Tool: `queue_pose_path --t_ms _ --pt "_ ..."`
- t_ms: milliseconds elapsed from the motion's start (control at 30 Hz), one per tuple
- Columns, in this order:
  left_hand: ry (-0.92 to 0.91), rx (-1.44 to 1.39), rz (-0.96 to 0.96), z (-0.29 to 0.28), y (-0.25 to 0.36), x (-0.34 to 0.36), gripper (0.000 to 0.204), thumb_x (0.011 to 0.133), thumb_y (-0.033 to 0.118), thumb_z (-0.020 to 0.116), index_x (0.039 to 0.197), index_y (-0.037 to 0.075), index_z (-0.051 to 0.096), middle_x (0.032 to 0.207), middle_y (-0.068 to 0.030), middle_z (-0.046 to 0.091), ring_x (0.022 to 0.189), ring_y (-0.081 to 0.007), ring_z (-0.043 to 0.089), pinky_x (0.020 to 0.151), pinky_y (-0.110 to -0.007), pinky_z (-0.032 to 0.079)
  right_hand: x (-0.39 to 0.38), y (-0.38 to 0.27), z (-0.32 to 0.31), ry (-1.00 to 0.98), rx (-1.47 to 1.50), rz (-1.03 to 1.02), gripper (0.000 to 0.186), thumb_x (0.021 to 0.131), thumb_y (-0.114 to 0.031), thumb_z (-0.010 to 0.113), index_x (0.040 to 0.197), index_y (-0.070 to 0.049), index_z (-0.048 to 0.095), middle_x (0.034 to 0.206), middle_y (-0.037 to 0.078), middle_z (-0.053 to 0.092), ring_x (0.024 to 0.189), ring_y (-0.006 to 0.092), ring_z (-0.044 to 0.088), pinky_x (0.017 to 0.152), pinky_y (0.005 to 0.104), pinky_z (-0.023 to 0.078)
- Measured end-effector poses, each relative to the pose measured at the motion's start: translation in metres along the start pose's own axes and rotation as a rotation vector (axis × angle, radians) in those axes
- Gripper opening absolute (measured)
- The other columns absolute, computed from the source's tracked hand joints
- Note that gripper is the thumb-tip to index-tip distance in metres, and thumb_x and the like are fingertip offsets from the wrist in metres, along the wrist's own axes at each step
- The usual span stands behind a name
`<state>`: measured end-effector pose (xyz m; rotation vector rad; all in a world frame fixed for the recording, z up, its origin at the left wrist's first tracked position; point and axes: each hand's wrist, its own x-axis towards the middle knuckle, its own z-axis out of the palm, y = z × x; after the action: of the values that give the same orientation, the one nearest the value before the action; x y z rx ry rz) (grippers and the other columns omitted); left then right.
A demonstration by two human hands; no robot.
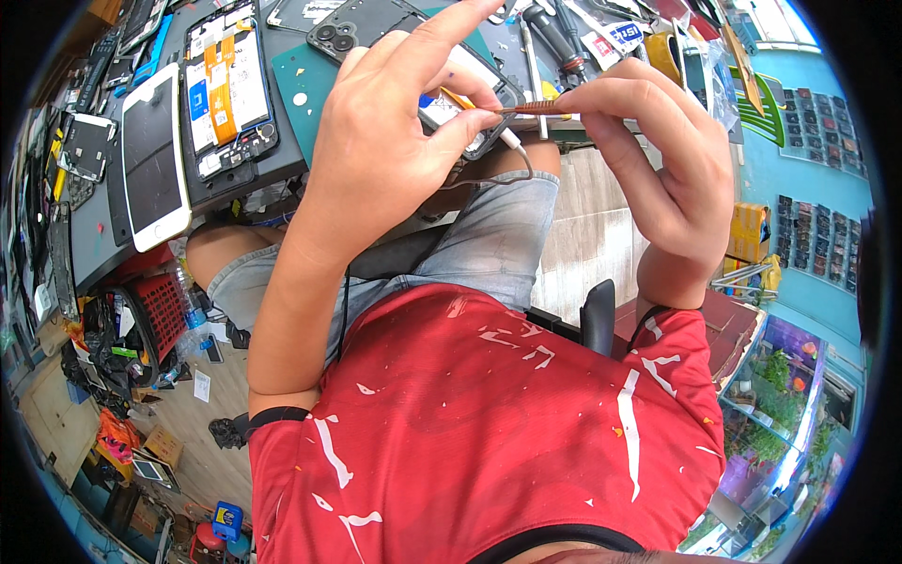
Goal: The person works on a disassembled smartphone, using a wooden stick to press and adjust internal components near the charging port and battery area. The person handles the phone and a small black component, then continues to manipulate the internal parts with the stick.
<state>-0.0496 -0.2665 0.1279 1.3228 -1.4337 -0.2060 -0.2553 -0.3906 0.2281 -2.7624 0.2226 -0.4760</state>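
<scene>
My right hand (662,155) holds a slim copper-brown tool (540,108) with a ridged grip, probably tweezers, between thumb and forefinger. Its thin tip points left and meets the pinched thumb and finger of my left hand (390,132). Whatever small thing that pinch may hold is hidden. Beneath both hands is a dark opened phone (399,26), its round camera lenses showing at the upper left and my left hand covering much of it. A white cable plug (510,139) lies by the phone's near edge, its cord curving below my left hand.
Left on the bench, a white phone (155,160) lies beside an opened phone with orange flex strips (224,89). A teal mat (293,70) spreads under the work. Dark cylindrical tools (554,38) lie beyond. A red basket (155,305) stands below left, an aquarium (775,404) right.
</scene>
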Motion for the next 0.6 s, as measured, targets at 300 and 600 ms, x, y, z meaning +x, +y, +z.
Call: queue_pose_path --t_ms 300,600 --pt "-0.009 -0.072 -0.001 0.004 -0.012 -0.002 0.083 0.086 0.001 0.084 0.163 0.000 0.052 0.093 -0.0037 0.084 0.091 -0.0215 0.069 0.094 -0.037 0.047 0.005 -0.002 0.002 0.020 0.004 0.016 0.020 0.094 0.012 0.067 0.110 0.004 0.075 0.095 0.015 0.073 0.084 0.0263 0.068 0.075 0.0334 0.051" --pt "0.001 0.024 0.060 0.002 -0.007 -0.001 0.075 0.091 0.002 0.071 0.162 -0.007 0.050 0.094 -0.0051 0.084 0.086 -0.0219 0.068 0.092 -0.037 0.048 0.008 0.003 0.001 -0.014 -0.015 -0.004 0.019 0.096 0.012 0.067 0.111 0.004 0.075 0.097 0.016 0.073 0.086 0.0280 0.070 0.077 0.0345 0.053"
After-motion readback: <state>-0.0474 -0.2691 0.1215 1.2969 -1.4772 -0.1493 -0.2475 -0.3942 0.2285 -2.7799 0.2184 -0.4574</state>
